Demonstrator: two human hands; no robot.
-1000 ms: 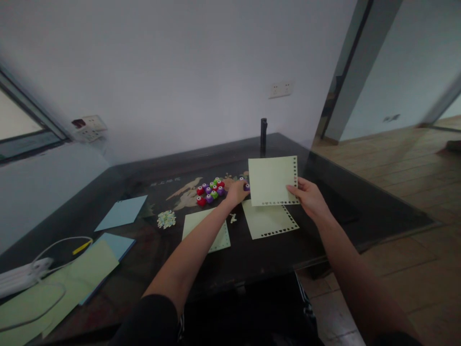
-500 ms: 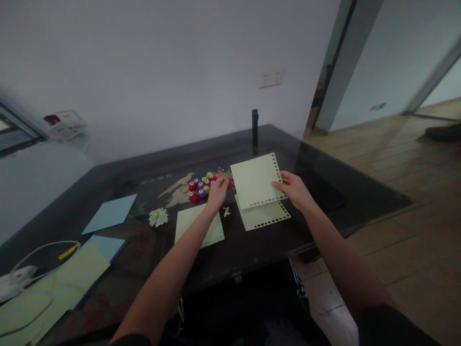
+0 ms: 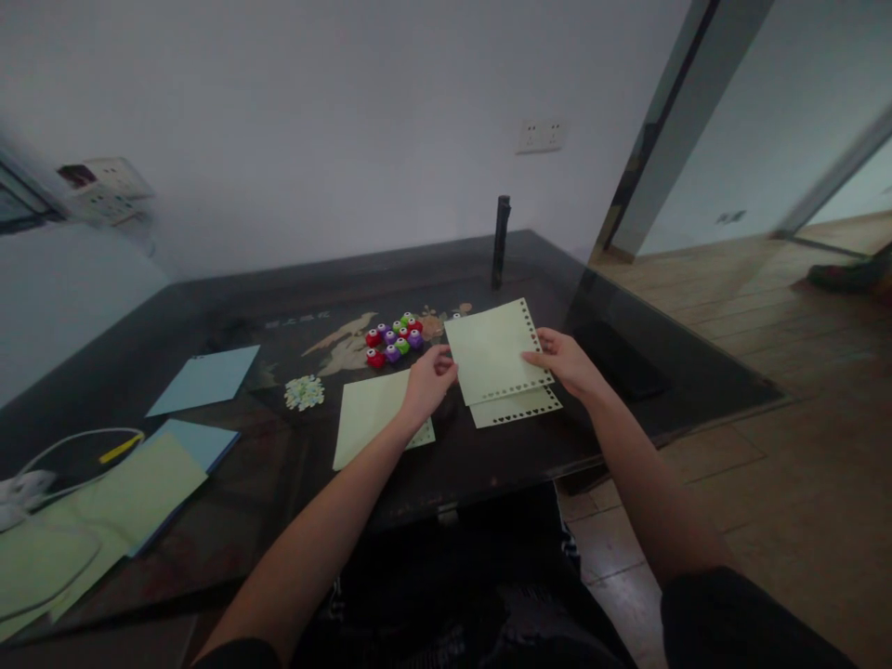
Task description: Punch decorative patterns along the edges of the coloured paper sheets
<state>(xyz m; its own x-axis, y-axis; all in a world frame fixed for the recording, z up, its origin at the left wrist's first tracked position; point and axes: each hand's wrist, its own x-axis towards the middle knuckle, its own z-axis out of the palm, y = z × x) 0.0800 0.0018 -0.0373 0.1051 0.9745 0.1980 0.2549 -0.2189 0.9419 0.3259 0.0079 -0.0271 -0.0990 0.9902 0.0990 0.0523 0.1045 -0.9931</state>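
- Drawn back from the coloured pieces (image 3: 395, 339) since half a second ago, the left hand (image 3: 428, 381) has come to the left edge of the held sheet (image 3: 491, 358).
- That hand now blocks the little scrap of clippings that showed beside it then.
- Its thumb and fingers are curled nearly together at the paper's edge; from where I stand I cannot tell whether they have hold of it.
- As before, the right hand (image 3: 568, 360) pinches the sheet's right side, thumb on top.
- The held sheet, pale green with small shapes along two edges, slants over the lower sheet (image 3: 519, 407) and covers most of it.
- Pale characters (image 3: 297, 320) on the table (image 3: 279, 474) are too blurred to read.
- The left forearm crosses the left sheet (image 3: 373, 413); a heap of paper bits (image 3: 305, 392) lies further left.
- Blue paper (image 3: 205, 379) and a yellow tag (image 3: 120, 450) on a white cable lie leftmost.
- A black stick (image 3: 500, 242) stands behind the held sheet.
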